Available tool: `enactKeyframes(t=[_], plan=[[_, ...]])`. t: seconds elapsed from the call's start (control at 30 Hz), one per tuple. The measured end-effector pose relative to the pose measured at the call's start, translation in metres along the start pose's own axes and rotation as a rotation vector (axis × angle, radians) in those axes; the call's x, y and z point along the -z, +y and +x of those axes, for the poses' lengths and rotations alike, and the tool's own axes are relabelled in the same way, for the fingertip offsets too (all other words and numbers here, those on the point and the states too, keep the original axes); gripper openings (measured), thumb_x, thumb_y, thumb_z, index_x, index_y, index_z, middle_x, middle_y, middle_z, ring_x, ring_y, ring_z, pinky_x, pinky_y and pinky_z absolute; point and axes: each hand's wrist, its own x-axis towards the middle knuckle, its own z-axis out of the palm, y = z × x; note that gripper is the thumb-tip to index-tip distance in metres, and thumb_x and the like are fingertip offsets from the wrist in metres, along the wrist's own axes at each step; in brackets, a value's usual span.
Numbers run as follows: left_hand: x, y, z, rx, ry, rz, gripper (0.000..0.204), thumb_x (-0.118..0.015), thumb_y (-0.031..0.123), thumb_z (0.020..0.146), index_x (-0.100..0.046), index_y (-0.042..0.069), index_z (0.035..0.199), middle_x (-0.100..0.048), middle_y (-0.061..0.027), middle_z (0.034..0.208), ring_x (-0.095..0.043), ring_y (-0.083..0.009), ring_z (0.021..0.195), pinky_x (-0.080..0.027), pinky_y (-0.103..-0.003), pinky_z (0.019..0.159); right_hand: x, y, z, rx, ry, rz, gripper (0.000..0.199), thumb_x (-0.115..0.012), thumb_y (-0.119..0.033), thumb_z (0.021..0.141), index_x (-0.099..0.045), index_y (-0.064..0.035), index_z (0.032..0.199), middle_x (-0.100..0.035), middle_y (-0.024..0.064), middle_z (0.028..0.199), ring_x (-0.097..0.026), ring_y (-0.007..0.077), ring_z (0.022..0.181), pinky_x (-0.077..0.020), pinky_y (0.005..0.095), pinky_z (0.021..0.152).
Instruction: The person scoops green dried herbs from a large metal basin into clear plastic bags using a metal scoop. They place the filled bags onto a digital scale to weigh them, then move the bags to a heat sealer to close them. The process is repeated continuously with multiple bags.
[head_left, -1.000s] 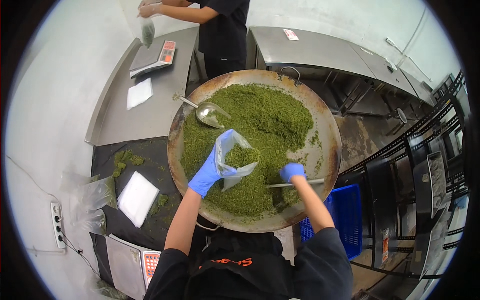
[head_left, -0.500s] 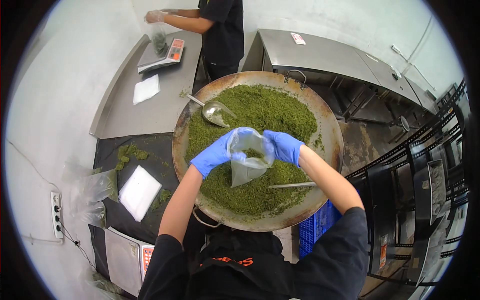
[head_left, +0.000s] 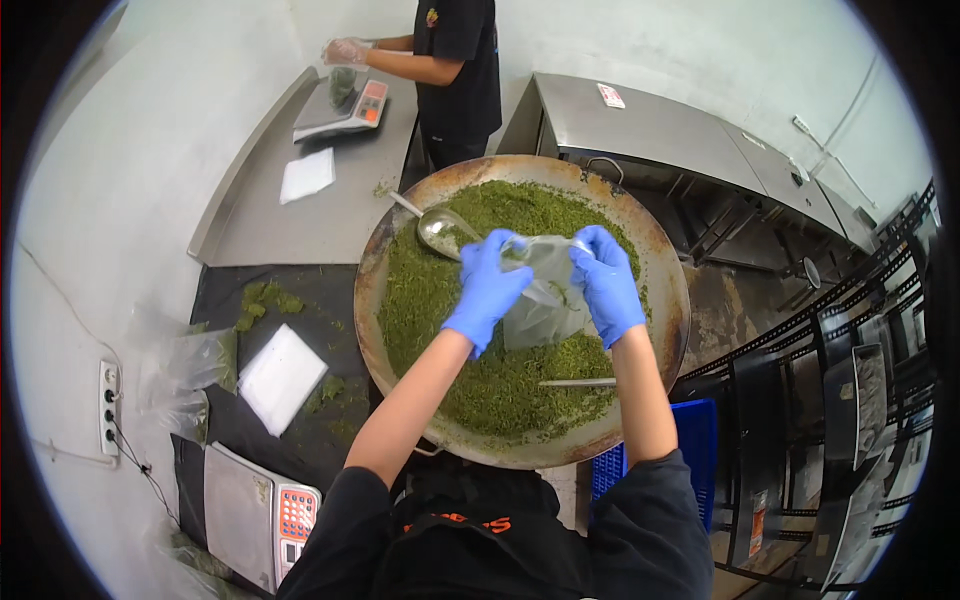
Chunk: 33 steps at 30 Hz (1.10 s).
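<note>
A clear plastic bag [head_left: 545,300] hangs between my two blue-gloved hands over a wide round pan [head_left: 672,310]. My left hand [head_left: 488,285] pinches one upper corner, and my right hand [head_left: 608,280] grips the opposite one, so the top edge is stretched between them. Some green bits show through the plastic. Chopped dried green leaves [head_left: 480,390] fill most of the pan beneath. Partly sunk in the leaves at the far left lies a metal scoop [head_left: 440,230]. A second metal handle [head_left: 578,383] pokes out below my right wrist.
On the left table are a stack of white plastic bags [head_left: 282,380], filled bags [head_left: 200,360] and a scale [head_left: 240,510]. Beyond, a co-worker [head_left: 455,80] handles a bag on another scale [head_left: 345,110]. A blue crate [head_left: 695,440] and black racks [head_left: 765,420] stand right.
The bag's mouth has gone from held round and open to pulled straight between my hands. Both hands have moved slightly right. The co-worker's hands have come lower, nearer their scale.
</note>
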Motion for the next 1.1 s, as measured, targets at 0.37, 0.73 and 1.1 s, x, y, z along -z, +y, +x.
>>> enactKeyframes(t=[0.37,0.73,1.1], plan=[[0.057,-0.028,0.019,0.042,-0.139,0.256,0.01,-0.048,0.003,0.069,-0.053,0.004,0.077,-0.056,-0.02,0.076,-0.052,-0.0314,0.065,-0.043,-0.037,0.063,-0.004,0.031,0.012,0.037,0.311,-0.448,0.007,-0.052,0.002,0.076,-0.055,0.007,0.08,-0.057,0.005,0.071,-0.048,0.01,0.065,-0.0421,0.0247,0.063],[0.305,0.003,-0.179,0.361,0.162,-0.963,0.022,-0.054,0.01,0.08,-0.053,0.006,0.101,-0.048,0.0073,0.07,-0.041,0.003,0.05,-0.029,-0.014,0.039,-0.24,-0.058,-0.098,-0.005,-0.666,0.226,0.008,-0.059,-0.011,0.081,-0.058,-0.0034,0.081,-0.053,-0.004,0.077,-0.044,0.0034,0.066,-0.0371,0.0201,0.059],[0.368,-0.05,-0.319,0.194,1.484,-0.131,0.013,-0.054,0.01,0.087,-0.044,0.008,0.079,-0.035,0.0064,0.056,-0.028,-0.0034,0.048,-0.027,-0.021,0.042,-0.513,0.024,-0.277,0.256,-1.398,-0.061,0.039,-0.058,-0.021,0.085,-0.052,0.0092,0.109,-0.062,0.0136,0.098,-0.056,0.0125,0.088,-0.0444,0.0253,0.078]])
